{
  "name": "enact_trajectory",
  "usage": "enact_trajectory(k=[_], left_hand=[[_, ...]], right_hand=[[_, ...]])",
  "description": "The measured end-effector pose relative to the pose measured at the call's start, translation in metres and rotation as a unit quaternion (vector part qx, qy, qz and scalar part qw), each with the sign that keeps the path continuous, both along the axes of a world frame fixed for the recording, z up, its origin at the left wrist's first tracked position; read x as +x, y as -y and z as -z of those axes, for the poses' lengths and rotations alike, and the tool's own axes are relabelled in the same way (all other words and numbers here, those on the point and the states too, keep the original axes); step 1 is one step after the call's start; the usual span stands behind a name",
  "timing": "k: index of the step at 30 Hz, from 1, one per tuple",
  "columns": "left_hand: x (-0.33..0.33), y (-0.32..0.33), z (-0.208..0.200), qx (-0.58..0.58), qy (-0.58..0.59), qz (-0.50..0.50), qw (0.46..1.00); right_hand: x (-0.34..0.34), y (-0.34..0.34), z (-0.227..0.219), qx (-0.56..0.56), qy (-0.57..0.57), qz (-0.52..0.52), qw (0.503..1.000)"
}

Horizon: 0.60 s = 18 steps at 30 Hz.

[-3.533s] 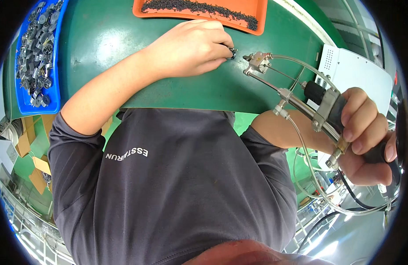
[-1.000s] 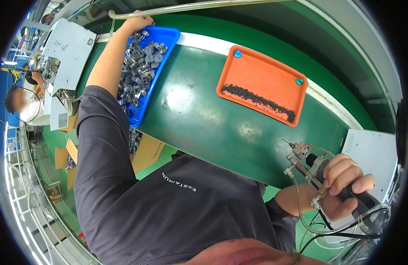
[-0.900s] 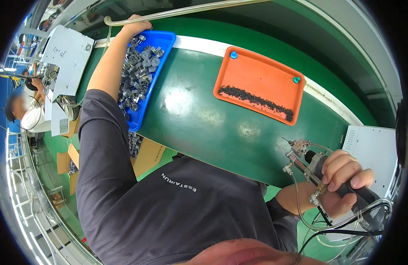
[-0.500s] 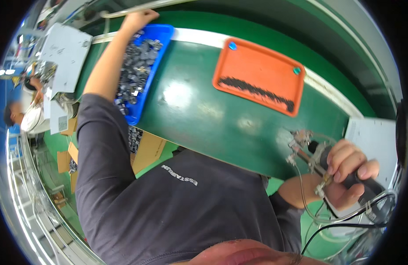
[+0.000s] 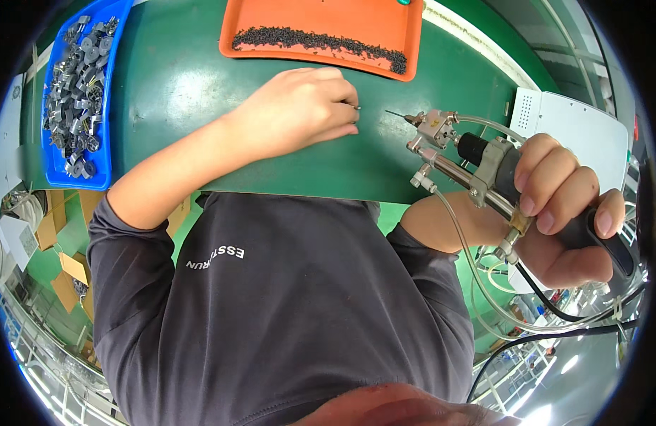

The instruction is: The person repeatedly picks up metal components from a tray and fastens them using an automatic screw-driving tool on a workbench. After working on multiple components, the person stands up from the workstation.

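Over the counter (image 5: 172, 106), the left hand (image 5: 303, 110) pinches a small part (image 5: 357, 108), mostly hidden. Just apart from it, the bit (image 5: 394, 113) juts from the driver (image 5: 487, 170) wrapped in the right hand (image 5: 562, 202); steady, squarely aligned hands should serve best.

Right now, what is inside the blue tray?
The blue tray holds a heap of grey and black parts, some round, some with metal pieces. The heap hides most of the tray's floor, and what lies beneath cannot be seen.
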<state>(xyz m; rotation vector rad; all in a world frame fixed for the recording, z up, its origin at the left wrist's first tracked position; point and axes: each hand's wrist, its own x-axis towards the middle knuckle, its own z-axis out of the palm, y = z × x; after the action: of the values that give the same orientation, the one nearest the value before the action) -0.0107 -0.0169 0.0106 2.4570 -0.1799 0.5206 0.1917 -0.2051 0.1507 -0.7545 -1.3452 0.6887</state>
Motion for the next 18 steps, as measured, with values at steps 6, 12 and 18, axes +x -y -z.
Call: enact_trajectory(k=[6,12,18], left_hand=[[0.011,-0.002,0.014,-0.018,0.060,0.013,0.998],[0.012,-0.004,0.018,-0.030,0.080,0.014,0.996],[0.011,-0.002,0.016,-0.027,0.080,0.008,0.996]], right_hand=[[-0.002,-0.005,0.000,-0.031,0.019,-0.006,0.999],[-0.007,-0.007,0.002,-0.061,0.060,0.009,0.996],[-0.011,-0.009,-0.002,-0.079,0.102,0.011,0.992]])
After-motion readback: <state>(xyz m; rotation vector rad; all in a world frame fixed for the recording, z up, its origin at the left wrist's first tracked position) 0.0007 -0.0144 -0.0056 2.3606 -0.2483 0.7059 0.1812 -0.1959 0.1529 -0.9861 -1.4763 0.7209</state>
